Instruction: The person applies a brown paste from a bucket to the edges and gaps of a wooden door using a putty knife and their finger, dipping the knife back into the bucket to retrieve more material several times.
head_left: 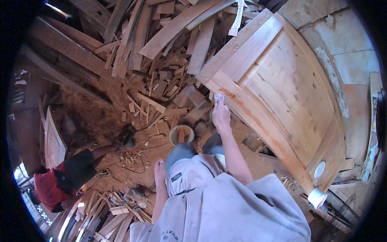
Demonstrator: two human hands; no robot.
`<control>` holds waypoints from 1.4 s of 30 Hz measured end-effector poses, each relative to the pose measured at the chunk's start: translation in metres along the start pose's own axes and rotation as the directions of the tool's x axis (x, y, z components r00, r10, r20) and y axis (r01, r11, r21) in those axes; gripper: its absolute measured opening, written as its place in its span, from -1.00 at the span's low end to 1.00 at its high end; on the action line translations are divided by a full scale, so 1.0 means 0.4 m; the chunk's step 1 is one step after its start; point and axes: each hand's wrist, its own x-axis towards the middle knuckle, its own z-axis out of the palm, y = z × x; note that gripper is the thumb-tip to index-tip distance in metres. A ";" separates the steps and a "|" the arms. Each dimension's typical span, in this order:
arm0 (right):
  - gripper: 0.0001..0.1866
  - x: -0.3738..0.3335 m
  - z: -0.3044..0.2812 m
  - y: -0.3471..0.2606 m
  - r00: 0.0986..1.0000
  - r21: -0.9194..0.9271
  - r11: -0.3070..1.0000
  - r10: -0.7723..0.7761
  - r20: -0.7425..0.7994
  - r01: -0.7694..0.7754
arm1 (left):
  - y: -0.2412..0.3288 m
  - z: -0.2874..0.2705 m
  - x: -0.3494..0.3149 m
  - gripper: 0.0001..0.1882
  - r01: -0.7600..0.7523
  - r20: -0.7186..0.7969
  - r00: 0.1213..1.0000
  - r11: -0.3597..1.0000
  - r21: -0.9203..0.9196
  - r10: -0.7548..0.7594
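Note:
A pale wooden panelled door lies raised at my right, stacked on thick boards. At the near left corner of its frame, my right hand is closed with its fingertips on the edge. Between the fingertips is a small whitish thing, too small to make out. An orange-brown smear of paste lies on the wood just beyond them, and fainter orange patches run along the frame. My left hand hangs low beside my leg, fingers loosely extended, holding nothing that I can see.
On the door's near right end stand a white tub and a round white lid. A bucket with a wood piece in it stands by my knees. Offcuts heap ahead. At the left, a person in red bends over the sawdust-covered floor.

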 end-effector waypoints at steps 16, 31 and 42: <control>-0.72 0.185 -0.226 0.063 0.819 -0.272 0.832 -0.321 0.476 0.484 | 0.001 0.089 -0.090 -0.63 0.041 -0.133 0.989 0.983 -0.181 -0.065; -0.52 0.102 -0.150 0.087 0.943 -0.107 0.939 -0.315 0.105 0.326 | -0.020 0.106 -0.139 -0.55 0.181 -0.083 0.978 0.973 -0.143 -0.194; -0.47 0.083 -0.027 0.071 0.987 -0.149 0.976 -0.157 0.030 0.159 | 0.047 0.018 -0.148 -0.52 0.139 -0.072 0.985 0.969 -0.203 -0.156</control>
